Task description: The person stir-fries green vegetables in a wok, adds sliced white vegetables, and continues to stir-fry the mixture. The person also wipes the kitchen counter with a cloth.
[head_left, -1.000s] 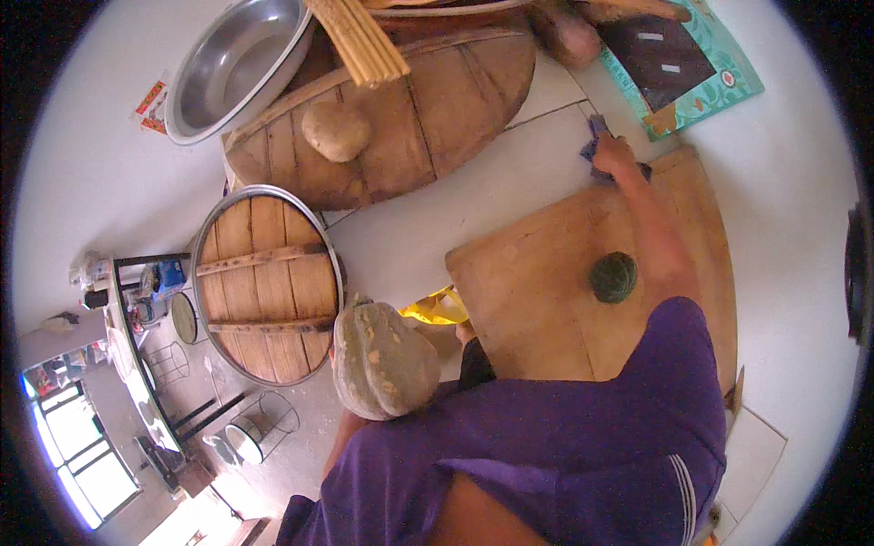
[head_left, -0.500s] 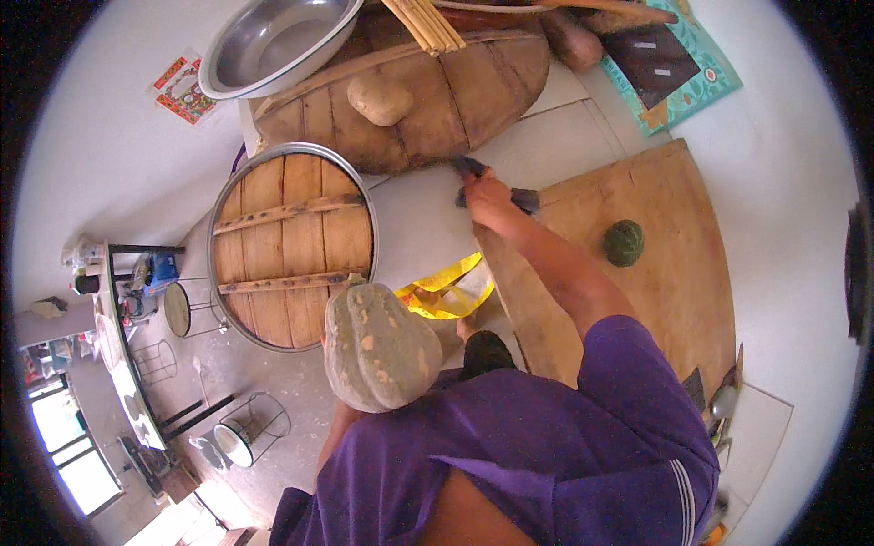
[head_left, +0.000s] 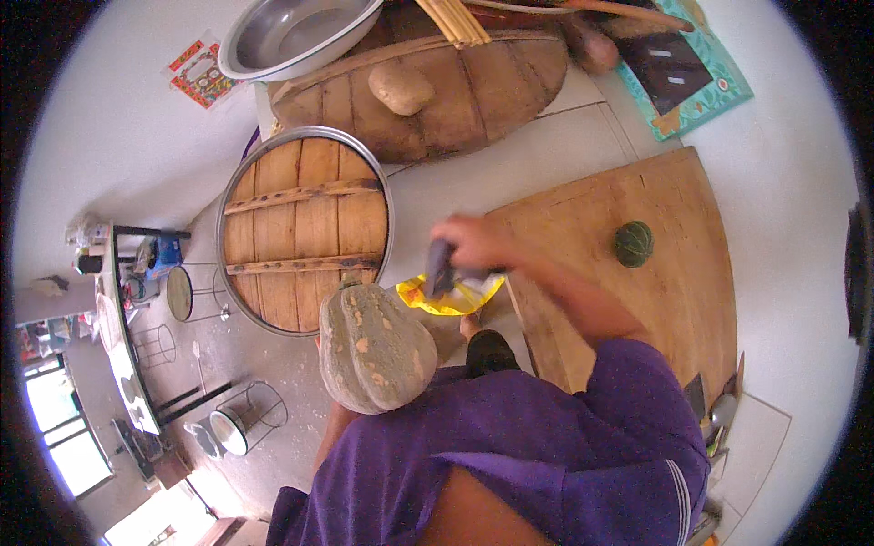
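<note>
A large pale green-grey pumpkin (head_left: 378,350) with tan patches and a stub of stem rests against my purple shirt. My left hand (head_left: 319,343) holds it from beneath and behind; only a sliver of that hand shows past the pumpkin's edge. A dark grey cloth (head_left: 440,267) hangs from my right hand (head_left: 475,244), whose fingers are closed round it, somewhat blurred. Below the cloth is a yellow-and-white plastic bag (head_left: 473,296), partly covered by it. A small round dark green striped squash (head_left: 634,244) sits on the wooden board (head_left: 583,227) to the right.
Left of my right hand, a round wooden lid (head_left: 273,218) sits in a metal-rimmed pot. Beyond are a dark plank cover (head_left: 446,100) bearing a tan lump (head_left: 401,88), a metal basin (head_left: 300,32) and a turquoise box (head_left: 724,86). Wire-framed stools (head_left: 229,429) stand at lower left.
My right hand has drawn the cloth from the dark cover's near edge back and slightly left, over the yellow bag. The pumpkin stays held against me; the view has shifted slightly.
</note>
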The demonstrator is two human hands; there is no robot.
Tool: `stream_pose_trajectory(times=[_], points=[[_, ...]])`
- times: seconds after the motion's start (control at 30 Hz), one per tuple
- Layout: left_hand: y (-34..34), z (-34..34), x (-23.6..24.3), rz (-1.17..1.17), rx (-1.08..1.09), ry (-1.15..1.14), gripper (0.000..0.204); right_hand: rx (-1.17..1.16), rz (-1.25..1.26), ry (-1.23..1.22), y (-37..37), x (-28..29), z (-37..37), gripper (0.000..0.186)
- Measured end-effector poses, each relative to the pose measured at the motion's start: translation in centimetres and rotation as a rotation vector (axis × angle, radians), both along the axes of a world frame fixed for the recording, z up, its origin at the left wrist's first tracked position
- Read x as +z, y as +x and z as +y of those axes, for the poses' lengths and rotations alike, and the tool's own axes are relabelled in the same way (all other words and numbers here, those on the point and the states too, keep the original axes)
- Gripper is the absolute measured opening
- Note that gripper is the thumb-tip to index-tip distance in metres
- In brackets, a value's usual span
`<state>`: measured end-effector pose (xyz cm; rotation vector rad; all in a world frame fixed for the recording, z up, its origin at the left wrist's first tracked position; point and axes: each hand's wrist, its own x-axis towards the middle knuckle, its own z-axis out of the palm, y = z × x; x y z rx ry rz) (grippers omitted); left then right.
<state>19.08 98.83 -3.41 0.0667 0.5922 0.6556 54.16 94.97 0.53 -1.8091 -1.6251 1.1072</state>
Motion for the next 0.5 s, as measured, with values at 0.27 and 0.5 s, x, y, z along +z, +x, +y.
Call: stream_pose_trajectory(times=[0.27, 0.5], points=[[-0.4, 0.0, 0.5, 0.022, 0.02, 0.002, 0.061, -0.453, -0.779, -0.328, 15.9, -5.6, 0.0, 0.028], [-2.3, -1.2, 1.0, 0.049, 0.057, 0.002, 0.061, 0.043, -0.396, 0.426, 2.9, -6.5, 8.1, 0.025]])
